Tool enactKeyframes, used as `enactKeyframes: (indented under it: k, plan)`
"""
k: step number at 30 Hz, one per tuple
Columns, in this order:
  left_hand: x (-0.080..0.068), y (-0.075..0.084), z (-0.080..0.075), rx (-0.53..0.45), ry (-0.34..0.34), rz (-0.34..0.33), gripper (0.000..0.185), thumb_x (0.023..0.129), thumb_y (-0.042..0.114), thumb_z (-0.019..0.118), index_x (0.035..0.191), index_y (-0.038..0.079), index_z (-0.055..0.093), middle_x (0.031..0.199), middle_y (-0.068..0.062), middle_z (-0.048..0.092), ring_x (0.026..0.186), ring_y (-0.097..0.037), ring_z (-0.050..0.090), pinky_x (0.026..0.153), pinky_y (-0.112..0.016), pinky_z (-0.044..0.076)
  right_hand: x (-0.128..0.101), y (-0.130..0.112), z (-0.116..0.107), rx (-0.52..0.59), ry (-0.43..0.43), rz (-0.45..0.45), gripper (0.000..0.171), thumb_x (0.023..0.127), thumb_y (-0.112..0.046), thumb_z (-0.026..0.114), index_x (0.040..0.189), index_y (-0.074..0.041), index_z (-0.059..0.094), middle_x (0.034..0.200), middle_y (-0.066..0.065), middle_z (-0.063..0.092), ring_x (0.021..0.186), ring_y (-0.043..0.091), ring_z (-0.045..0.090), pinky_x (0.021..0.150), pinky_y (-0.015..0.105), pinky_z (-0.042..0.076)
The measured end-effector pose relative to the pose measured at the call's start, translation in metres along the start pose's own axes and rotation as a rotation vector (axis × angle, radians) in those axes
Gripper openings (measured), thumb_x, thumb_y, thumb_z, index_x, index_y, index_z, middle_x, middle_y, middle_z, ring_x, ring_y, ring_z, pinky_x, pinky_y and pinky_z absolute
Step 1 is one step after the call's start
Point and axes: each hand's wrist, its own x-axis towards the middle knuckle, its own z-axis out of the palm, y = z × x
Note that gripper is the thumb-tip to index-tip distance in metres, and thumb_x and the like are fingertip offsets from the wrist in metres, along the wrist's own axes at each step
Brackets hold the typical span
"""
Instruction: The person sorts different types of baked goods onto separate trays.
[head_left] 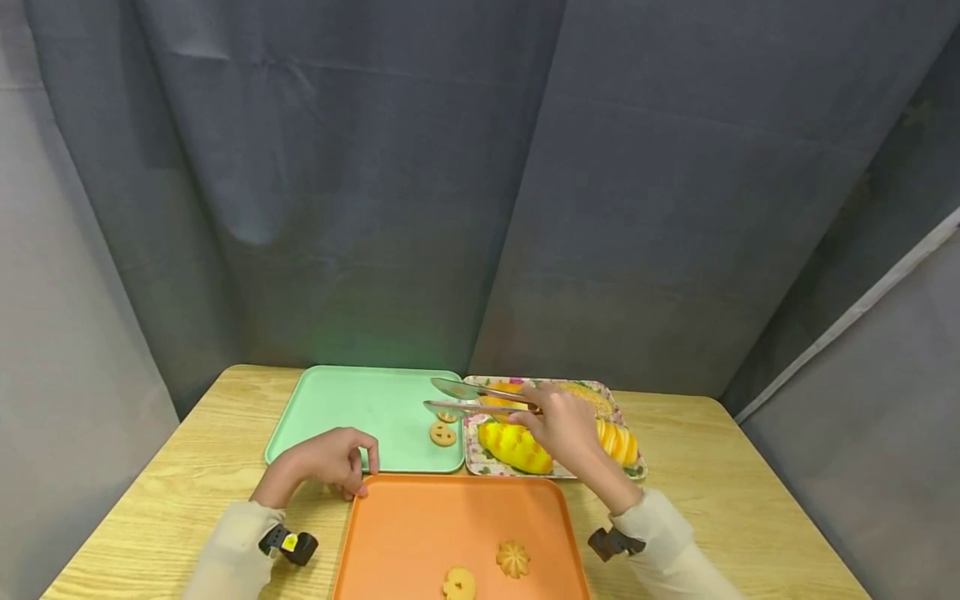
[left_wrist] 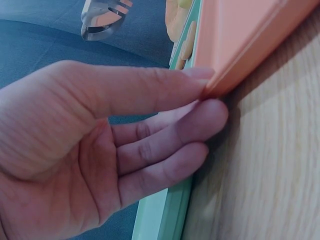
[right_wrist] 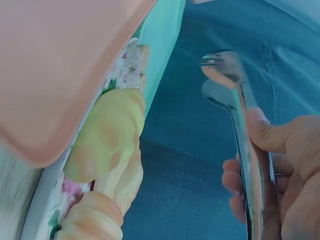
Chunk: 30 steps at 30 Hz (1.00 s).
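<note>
My right hand (head_left: 566, 423) holds metal serving tongs (right_wrist: 245, 145) above the floral tray (head_left: 480, 468). The tongs' two tips point left and stand apart, with nothing visible between them. Beneath lies a yellow bumpy bread (head_left: 517, 447) on that tray. My left hand (head_left: 330, 457) pinches the far left corner of the orange tray (head_left: 435, 512), thumb on the rim and a finger under it. On the orange tray lie a flower-shaped cookie (head_left: 513, 558) and a pale cookie (head_left: 459, 583). A round cookie with holes (head_left: 442, 434) sits on the green tray (head_left: 352, 408), beside another cookie partly behind the tongs.
More bread fills the floral tray: an orange-striped roll (head_left: 617, 442) at right and a seeded bread (head_left: 588, 398) at the back. The three trays stand close together on a wooden table (head_left: 712, 492). Grey curtains (head_left: 360, 183) hang behind it.
</note>
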Motion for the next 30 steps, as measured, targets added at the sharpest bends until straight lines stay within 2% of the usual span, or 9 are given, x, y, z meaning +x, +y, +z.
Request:
enactKeyframes:
  k: [4,6,13,16,20,24,26,30]
  plan:
    - [0.001,-0.002,0.000,-0.005,0.001,0.001,0.019,0.082,-0.007,0.078,0.096,0.000,0.067,0.064,-0.013,0.069,0.057,-0.018,0.066,0.055,-0.032,0.053,-0.002,0.001,-0.002,-0.022,-0.063,-0.074,0.034,0.082,-0.036,0.082,0.099,-0.008,0.073,0.076,0.001,0.061,0.055,0.008,0.045,0.047,0.020,0.034]
    - [0.001,-0.003,0.000,-0.005,0.000,0.002,0.019,0.082,-0.007,0.078,0.096,0.000,0.067,0.064,-0.013,0.069,0.057,-0.019,0.066,0.055,-0.032,0.052,-0.004,0.001,-0.004,-0.022,-0.102,-0.110,0.037,0.086,-0.037,0.079,0.104,-0.007,0.070,0.080,0.002,0.064,0.058,0.008,0.049,0.048,0.019,0.036]
    - [0.000,-0.002,-0.001,-0.002,0.002,0.005,0.018,0.082,-0.005,0.078,0.096,0.000,0.067,0.064,-0.012,0.068,0.057,-0.018,0.065,0.056,-0.032,0.052,-0.015,0.009,-0.008,-0.010,-0.206,-0.219,0.041,0.096,-0.038,0.069,0.118,-0.006,0.059,0.083,-0.001,0.059,0.056,0.004,0.041,0.047,0.019,0.032]
    - [-0.001,-0.001,-0.001,0.002,0.006,0.004,0.018,0.082,-0.006,0.078,0.096,0.000,0.067,0.064,-0.012,0.068,0.057,-0.019,0.064,0.056,-0.033,0.052,-0.021,0.014,-0.008,-0.029,-0.232,-0.239,0.043,0.100,-0.043,0.062,0.124,-0.008,0.060,0.092,0.000,0.065,0.058,0.003,0.044,0.048,0.019,0.033]
    - [-0.002,-0.001,-0.001,0.013,0.006,0.004,0.018,0.083,-0.006,0.077,0.096,0.000,0.066,0.064,-0.013,0.068,0.057,-0.020,0.065,0.055,-0.033,0.051,-0.032,0.021,-0.005,-0.069,-0.246,-0.279,0.050,0.099,-0.056,0.058,0.117,-0.011,0.064,0.092,0.000,0.068,0.058,0.003,0.049,0.048,0.018,0.033]
    - [-0.002,0.000,-0.001,0.016,0.006,0.005,0.018,0.083,-0.007,0.077,0.096,0.000,0.067,0.064,-0.012,0.068,0.057,-0.020,0.065,0.055,-0.034,0.052,-0.043,0.026,-0.002,-0.070,-0.203,-0.394,0.051,0.095,-0.062,0.061,0.105,-0.012,0.063,0.083,-0.005,0.066,0.056,0.002,0.048,0.047,0.014,0.031]
    - [-0.002,0.000,-0.001,0.013,0.007,0.002,0.018,0.083,-0.007,0.077,0.096,0.000,0.067,0.063,-0.011,0.068,0.057,-0.019,0.065,0.055,-0.033,0.052,-0.049,0.028,-0.001,-0.037,-0.184,-0.452,0.048,0.095,-0.061,0.060,0.102,-0.014,0.061,0.081,-0.007,0.065,0.055,-0.001,0.044,0.047,0.012,0.029]
    - [-0.002,0.001,-0.001,0.003,0.003,0.001,0.018,0.083,-0.006,0.077,0.096,0.001,0.066,0.062,-0.011,0.067,0.056,-0.017,0.064,0.055,-0.032,0.052,-0.057,0.031,0.001,0.034,-0.177,-0.548,0.046,0.099,-0.061,0.053,0.097,-0.016,0.061,0.074,-0.010,0.057,0.055,-0.005,0.026,0.048,0.009,0.020]
